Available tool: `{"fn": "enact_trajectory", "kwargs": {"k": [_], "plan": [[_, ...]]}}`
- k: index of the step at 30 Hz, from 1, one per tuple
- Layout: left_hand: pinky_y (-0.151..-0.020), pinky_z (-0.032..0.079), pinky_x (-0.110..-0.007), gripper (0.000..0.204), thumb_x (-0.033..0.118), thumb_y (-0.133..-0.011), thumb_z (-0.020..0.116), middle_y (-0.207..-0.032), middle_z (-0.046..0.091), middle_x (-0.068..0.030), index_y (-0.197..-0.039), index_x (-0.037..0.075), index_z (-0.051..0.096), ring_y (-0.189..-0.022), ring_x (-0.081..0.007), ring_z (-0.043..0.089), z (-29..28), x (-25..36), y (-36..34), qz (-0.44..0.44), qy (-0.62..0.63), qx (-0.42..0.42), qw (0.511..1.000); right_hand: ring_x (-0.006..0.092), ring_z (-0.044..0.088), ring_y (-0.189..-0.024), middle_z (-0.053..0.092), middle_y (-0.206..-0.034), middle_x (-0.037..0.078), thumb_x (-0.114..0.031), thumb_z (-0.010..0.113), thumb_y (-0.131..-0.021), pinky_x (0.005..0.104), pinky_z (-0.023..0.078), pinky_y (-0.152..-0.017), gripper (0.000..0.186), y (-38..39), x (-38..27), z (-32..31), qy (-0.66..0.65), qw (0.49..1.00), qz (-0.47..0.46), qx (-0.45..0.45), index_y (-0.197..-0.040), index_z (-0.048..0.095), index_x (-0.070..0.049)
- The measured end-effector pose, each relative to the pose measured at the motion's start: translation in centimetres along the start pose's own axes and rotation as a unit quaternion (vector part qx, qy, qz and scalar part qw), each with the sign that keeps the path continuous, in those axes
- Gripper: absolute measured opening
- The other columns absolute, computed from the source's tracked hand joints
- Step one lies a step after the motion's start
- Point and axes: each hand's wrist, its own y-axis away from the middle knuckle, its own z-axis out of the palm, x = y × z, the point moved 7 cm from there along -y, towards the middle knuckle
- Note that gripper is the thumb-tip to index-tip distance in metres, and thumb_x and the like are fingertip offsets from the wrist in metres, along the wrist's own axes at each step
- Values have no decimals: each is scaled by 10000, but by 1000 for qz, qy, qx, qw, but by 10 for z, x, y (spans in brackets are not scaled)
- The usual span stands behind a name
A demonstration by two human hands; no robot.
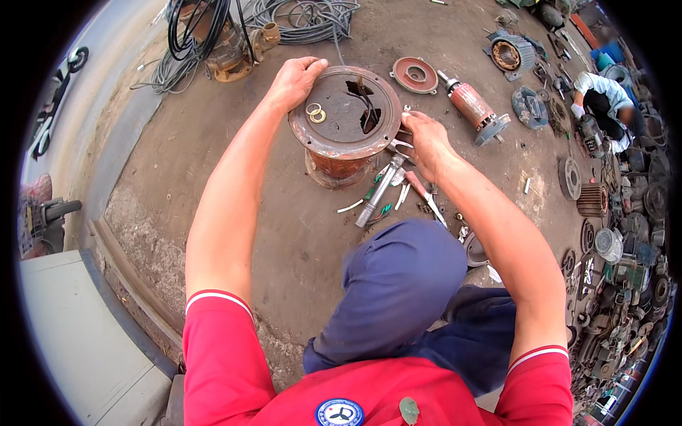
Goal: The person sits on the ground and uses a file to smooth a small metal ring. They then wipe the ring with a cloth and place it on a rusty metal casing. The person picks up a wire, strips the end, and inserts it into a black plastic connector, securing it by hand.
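A round, rusty motor housing (339,131) stands upright on the ground in front of me, its flanged top dark and brown. Two irregular openings with dark wires show in that top, and two brass-coloured rings (317,113) lie on its left part. My left hand (295,82) is closed over the far left rim. At the right rim my right hand (428,145) has its fingers curled together; a small metal tip shows at the fingertips, but what they hold is hidden. Below that hand lie a metal bar (380,192) and red-handled pliers (420,190).
A red round cover (414,75) and a rotor (472,104) lie beyond the housing. Coiled cable (305,21) and a pump (224,46) stand at the back left. Motor parts crowd the right side, where another person (604,99) crouches. A pale box-like surface (85,334) fills the lower left.
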Motion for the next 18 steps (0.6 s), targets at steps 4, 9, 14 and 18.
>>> {"fn": "enact_trajectory", "kwargs": {"k": [4, 9, 14, 18], "plan": [[-783, 477, -309, 488, 432, -977, 545, -898, 690, -86, -1088, -26, 673, -820, -137, 602, -5, 3, 2, -16, -45, 0, 999, 188, 538, -1130, 576, -1269, 78, -309, 530, -986, 388, 427, -947, 472, 46, -40, -95, 220, 972, -16, 82, -1370, 448, -47], [-834, 473, -327, 573, 499, -961, 536, -922, 694, -124, -1064, -45, 682, -865, -176, 617, -6, -1, -3, -9, -32, 42, 999, 155, 581, -1013, 635, -1156, 73, -299, 539, -974, 329, 458, -862, 421, 119, -85, -214, 299, 938, -39, 172, -1295, 529, -26], [-883, 460, -315, 562, 481, -949, 552, -986, 711, -143, -1074, -49, 692, -939, -204, 638, -24, -31, -15, -13, -7, 85, 996, 157, 616, -923, 664, -1089, 79, -256, 542, -960, 303, 485, -799, 386, 174, -37, -299, 342, 911, -28, 230, -1245, 571, 3], [-791, 490, -315, 452, 380, -960, 575, -964, 696, -91, -1046, -51, 681, -862, -189, 633, -7, -52, 7, -152, 209, 115, 959, 176, 616, -956, 657, -1110, 101, -260, 553, -957, 320, 498, -808, 408, 216, 81, -345, 247, 931, 69, 258, -1261, 559, 12]]}}
